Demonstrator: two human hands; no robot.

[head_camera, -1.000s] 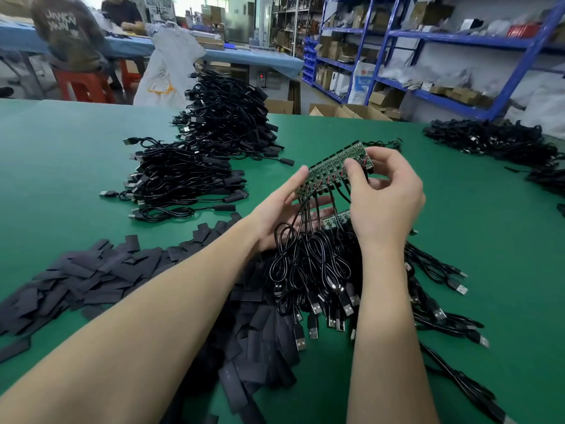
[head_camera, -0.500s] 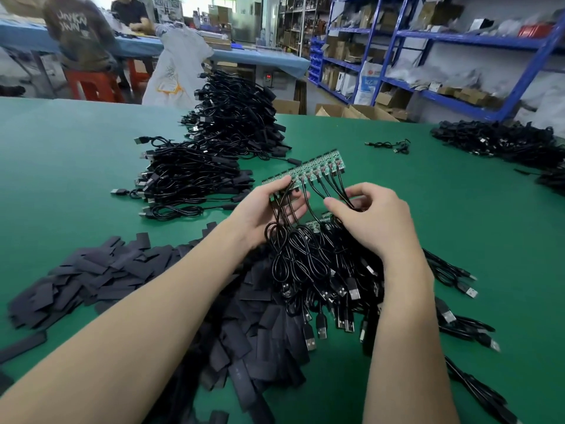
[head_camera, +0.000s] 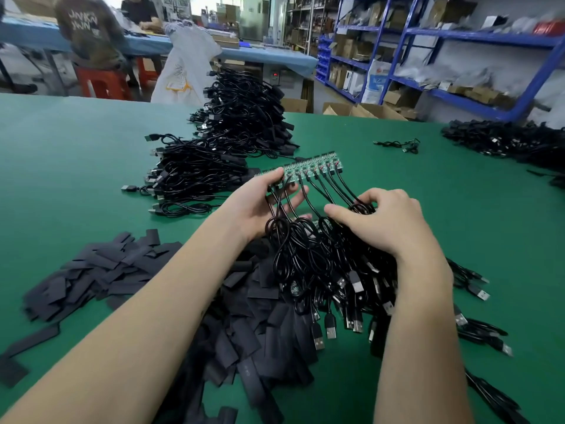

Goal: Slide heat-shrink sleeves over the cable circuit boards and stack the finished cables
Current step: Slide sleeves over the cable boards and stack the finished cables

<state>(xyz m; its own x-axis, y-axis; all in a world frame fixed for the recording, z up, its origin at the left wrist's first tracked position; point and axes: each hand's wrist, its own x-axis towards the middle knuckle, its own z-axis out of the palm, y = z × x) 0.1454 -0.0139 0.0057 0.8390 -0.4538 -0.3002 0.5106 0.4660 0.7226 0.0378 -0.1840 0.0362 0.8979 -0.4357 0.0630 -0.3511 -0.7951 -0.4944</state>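
Lowered toward the tabletop (head_camera: pixel 91 154), the board strip (head_camera: pixel 308 168) stays pinched in my left hand (head_camera: pixel 260 206); my right hand (head_camera: pixel 382 221) grips the cables (head_camera: pixel 312 255).

table (head_camera: pixel 91 166): green | cables (head_camera: pixel 308 264): black | circuit boards (head_camera: pixel 308 166): green | sleeves (head_camera: pixel 101 270): black | shelving (head_camera: pixel 458 38): blue

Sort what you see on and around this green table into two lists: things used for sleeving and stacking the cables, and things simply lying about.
In use:
strip of circuit boards, held by the left hand
bare cables under the right hand
heat-shrink sleeves
stacked cables

Lying about:
lone cable
white bag
cardboard boxes
blue shelving
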